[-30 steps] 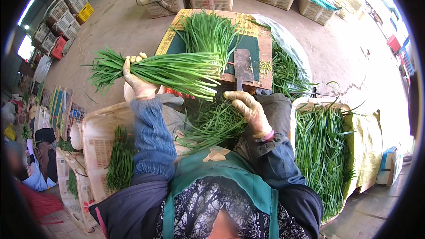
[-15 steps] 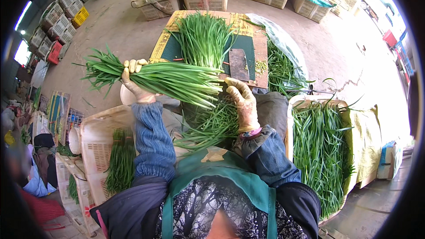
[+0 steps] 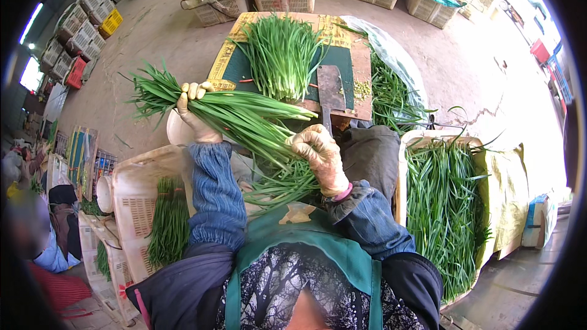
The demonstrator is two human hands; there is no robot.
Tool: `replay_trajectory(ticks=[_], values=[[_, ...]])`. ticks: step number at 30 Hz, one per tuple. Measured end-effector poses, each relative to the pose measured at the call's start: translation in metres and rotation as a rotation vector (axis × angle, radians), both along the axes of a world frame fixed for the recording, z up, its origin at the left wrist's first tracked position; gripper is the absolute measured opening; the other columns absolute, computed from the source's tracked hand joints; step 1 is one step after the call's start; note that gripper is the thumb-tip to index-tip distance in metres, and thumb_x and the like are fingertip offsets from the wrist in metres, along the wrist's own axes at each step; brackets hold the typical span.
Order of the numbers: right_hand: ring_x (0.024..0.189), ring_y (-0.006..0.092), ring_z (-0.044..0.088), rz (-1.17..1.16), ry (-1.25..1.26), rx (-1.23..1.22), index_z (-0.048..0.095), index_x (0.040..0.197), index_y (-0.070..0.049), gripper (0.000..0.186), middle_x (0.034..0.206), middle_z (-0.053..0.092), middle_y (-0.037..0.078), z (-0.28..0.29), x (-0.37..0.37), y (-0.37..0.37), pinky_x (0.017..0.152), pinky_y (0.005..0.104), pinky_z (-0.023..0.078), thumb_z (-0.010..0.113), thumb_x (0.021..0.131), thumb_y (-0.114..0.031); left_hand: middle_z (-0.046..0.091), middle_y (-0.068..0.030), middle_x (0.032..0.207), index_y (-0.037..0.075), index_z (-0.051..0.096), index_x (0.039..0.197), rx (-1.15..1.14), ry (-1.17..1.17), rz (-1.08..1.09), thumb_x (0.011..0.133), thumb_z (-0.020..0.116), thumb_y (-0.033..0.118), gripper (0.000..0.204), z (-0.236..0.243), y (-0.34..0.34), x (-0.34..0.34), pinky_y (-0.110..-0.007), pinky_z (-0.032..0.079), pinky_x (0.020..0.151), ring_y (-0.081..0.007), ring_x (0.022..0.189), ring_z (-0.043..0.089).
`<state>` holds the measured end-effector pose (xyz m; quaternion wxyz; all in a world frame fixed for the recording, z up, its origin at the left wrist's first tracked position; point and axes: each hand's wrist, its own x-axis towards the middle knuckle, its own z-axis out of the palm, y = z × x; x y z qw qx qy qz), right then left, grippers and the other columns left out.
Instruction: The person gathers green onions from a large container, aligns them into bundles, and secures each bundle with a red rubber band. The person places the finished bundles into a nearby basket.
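Note:
My gloved left hand (image 3: 197, 109) is wrapped round the leafy part of a bunch of garlic chives (image 3: 247, 113), held in the air over my lap. The pale stalk ends point right and are fanned apart. My gloved right hand (image 3: 322, 157) pinches at the lower stalk ends, its fingertips pressed together. Loose green leaves (image 3: 284, 188) lie on my lap below. Ahead, a thick pile of garlic chives (image 3: 280, 58) rests on a board (image 3: 362, 67) with a dark green mat. A cleaver (image 3: 331, 87) lies beside the pile, its handle toward me.
To my right stands a crate (image 3: 398, 189) full of long green leaves, with a yellow sack (image 3: 504, 189) beside it. A pale crate (image 3: 140, 177) with tied bunches is at my left. More leaves lie in clear plastic (image 3: 413, 79) beside the board. Stacked crates (image 3: 283, 0) stand farther off.
My right hand has moved down and left from beyond the stalk ends and closed on the lower ones. The bunch has tilted downward and its stalks have spread. My left hand moved slightly right.

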<state>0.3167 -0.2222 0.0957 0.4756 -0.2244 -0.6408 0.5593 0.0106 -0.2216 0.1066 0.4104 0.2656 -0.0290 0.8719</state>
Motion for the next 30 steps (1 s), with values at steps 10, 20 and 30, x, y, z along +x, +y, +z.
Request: replay_trajectory(ticks=[10, 20, 30], values=[[0.090, 0.0209, 0.060, 0.342, 0.107, 0.104, 0.063, 0.089, -0.002, 0.012, 0.091, 0.057, 0.007, 0.002, 0.024, 0.000, 0.079, 0.0327, 0.050, 0.073, 0.085, -0.005, 0.047, 0.0042, 0.071, 0.012, 0.051, 0.087, 0.111, 0.039, -0.145, 0.086, 0.068, 0.004, 0.019, 0.015, 0.001, 0.010, -0.028, 0.046, 0.084, -0.0098, 0.066, 0.049], [0.081, 0.0246, 0.063, 0.608, -0.555, 0.317, 0.070, 0.083, -0.007, 0.009, 0.087, 0.064, 0.007, -0.042, 0.098, 0.034, 0.073, 0.0343, 0.050, 0.069, 0.086, -0.016, 0.051, 0.0045, 0.073, 0.010, 0.054, 0.088, 0.060, -0.049, -0.028, 0.086, 0.067, 0.003, 0.015, 0.013, -0.017, -0.036, -0.029, 0.048, 0.091, -0.0101, 0.067, 0.051], [0.088, 0.0265, 0.066, 0.007, -0.578, 0.328, 0.075, 0.092, -0.009, 0.012, 0.091, 0.070, 0.008, -0.029, 0.071, 0.027, 0.078, 0.0362, 0.053, 0.073, 0.081, -0.011, 0.049, 0.0026, 0.074, 0.008, 0.057, 0.087, -0.059, -0.113, -0.014, 0.089, 0.063, 0.007, 0.007, -0.012, -0.020, -0.057, -0.031, 0.046, 0.093, -0.0124, 0.070, 0.050]])
